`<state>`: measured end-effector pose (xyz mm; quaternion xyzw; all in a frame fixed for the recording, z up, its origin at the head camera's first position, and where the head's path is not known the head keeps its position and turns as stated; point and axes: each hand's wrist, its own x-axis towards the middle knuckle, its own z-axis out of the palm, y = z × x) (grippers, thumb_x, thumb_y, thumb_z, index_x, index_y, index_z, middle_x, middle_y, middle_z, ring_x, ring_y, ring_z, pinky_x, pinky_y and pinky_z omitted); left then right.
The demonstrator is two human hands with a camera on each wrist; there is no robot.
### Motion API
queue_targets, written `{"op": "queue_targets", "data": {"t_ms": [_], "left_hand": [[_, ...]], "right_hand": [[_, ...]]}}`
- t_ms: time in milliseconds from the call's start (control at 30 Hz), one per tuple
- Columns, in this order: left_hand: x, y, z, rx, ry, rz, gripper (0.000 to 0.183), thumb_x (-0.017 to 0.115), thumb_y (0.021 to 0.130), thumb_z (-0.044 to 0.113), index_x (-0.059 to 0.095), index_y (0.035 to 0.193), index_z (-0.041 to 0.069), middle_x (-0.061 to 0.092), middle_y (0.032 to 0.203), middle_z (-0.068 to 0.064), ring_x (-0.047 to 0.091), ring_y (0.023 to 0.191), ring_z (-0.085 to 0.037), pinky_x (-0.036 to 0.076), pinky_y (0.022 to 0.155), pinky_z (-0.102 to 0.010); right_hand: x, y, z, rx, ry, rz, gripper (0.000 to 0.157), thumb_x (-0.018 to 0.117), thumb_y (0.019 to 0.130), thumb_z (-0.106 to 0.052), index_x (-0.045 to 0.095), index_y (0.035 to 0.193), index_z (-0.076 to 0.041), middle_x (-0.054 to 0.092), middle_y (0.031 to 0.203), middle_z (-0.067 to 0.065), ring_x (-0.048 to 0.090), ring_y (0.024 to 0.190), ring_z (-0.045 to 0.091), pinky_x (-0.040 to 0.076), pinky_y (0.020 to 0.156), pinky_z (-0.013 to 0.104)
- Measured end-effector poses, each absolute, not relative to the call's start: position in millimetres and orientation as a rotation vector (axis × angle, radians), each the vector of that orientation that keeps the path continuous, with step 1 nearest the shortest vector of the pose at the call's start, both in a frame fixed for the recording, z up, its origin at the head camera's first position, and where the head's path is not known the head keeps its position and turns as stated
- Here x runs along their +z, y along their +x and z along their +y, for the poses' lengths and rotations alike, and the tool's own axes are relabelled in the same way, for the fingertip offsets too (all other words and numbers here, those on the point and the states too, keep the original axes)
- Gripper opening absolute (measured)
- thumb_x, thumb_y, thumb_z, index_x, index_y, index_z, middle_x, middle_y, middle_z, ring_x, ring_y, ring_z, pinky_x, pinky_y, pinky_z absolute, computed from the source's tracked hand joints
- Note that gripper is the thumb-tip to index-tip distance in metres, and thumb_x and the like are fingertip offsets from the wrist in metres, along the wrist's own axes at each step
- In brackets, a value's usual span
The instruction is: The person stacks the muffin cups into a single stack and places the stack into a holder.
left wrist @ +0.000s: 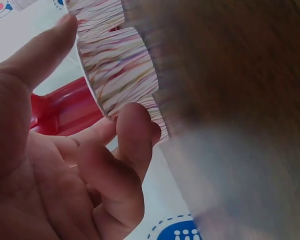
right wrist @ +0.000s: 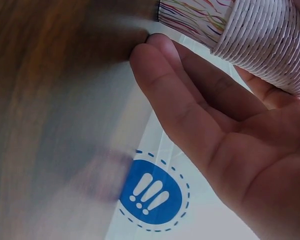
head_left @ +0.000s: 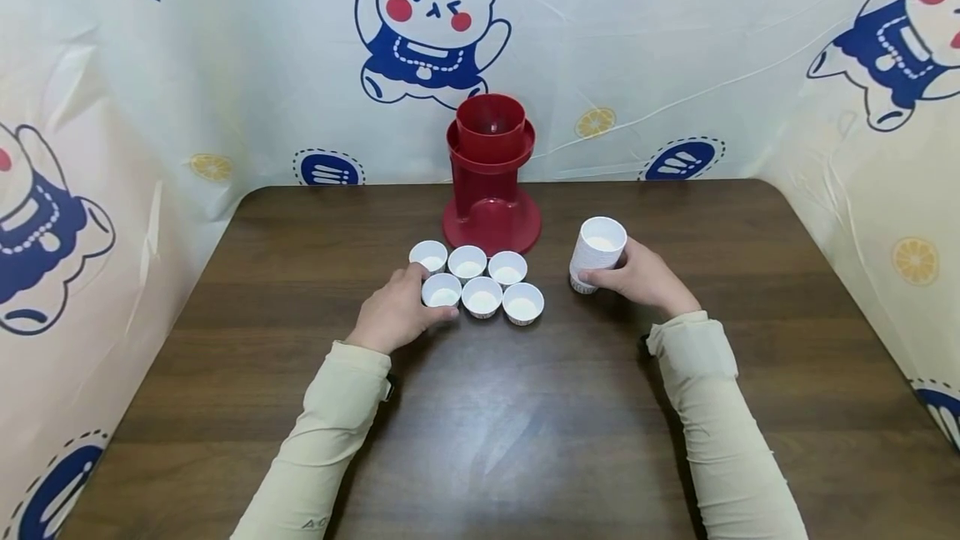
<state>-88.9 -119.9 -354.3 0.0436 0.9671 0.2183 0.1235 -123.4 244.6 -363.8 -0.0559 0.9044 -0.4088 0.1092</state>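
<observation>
Several small white paper cups stand upright in two touching rows of three near the middle of the table. My left hand (head_left: 392, 309) grips the left end of the group, thumb in front and fingers along the side of the front-left cup (head_left: 441, 291). In the left wrist view, a cup with coloured streaks (left wrist: 121, 70) lies between thumb and fingers. To the right, my right hand (head_left: 643, 277) holds a tall upright stack of nested paper cups (head_left: 596, 248), thumb across its near side. The stack's ridged rims (right wrist: 270, 45) show in the right wrist view.
Behind the cups stands a red holder (head_left: 491, 177) with a round base and an open cylinder on top. A brown wooden table (head_left: 495, 440) carries everything. A printed curtain (head_left: 637, 40) hangs behind the table and along both sides.
</observation>
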Motion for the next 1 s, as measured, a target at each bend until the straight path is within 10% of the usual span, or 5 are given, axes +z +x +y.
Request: {"op": "queue_targets", "data": {"t_ms": [1000], "left_hand": [[-357, -87, -146, 0.776, 0.469, 2.579, 0.063, 0.083, 0.084, 0.024, 0.056, 0.138, 0.007, 0.057, 0.126, -0.014, 0.056, 0.113, -0.029, 0.044, 0.1, -0.047]], "right_hand": [[-364, -124, 244, -1.204, -0.152, 2.655, 0.069, 0.082, 0.085, -0.036, 0.052, 0.134, 0.003, 0.064, 0.122, 0.022, 0.059, 0.11, 0.035, 0.046, 0.096, 0.049]]}}
